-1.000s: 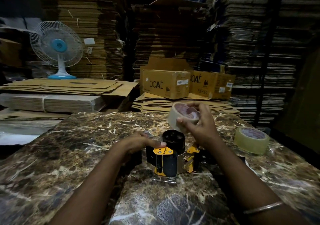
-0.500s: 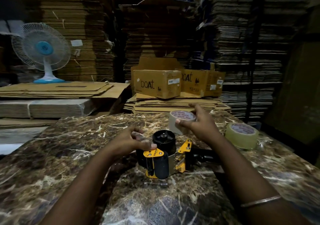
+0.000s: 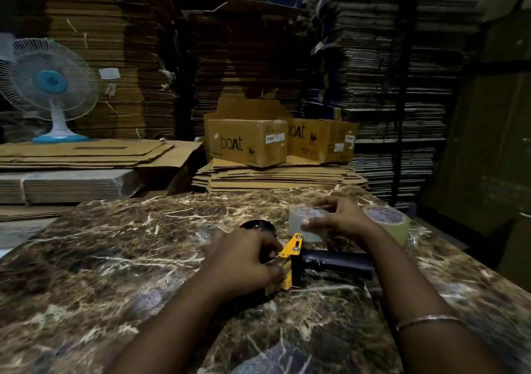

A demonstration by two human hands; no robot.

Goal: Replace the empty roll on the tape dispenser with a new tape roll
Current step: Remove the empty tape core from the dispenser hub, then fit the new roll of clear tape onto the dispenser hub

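Observation:
A yellow and black tape dispenser (image 3: 296, 261) lies on the marble table (image 3: 115, 258), its black handle (image 3: 339, 263) pointing right. My left hand (image 3: 244, 261) is closed over its front end, hiding most of the black spool hub (image 3: 257, 225). My right hand (image 3: 342, 217) grips a pale tape roll (image 3: 306, 222) that rests on or just above the table behind the dispenser. A thicker clear tape roll (image 3: 390, 224) stands further right, untouched.
Two "boat" cartons (image 3: 247, 142) sit on flat cardboard sheets behind the table. A blue and white fan (image 3: 51, 86) stands back left on more flattened boxes. Tall cardboard stacks fill the background. The table's right edge runs close to the thick roll.
My right hand has lowered the pale roll from above the dispenser down to the table on the right. My left hand slid over the dispenser's front, and the dispenser now shows its handle.

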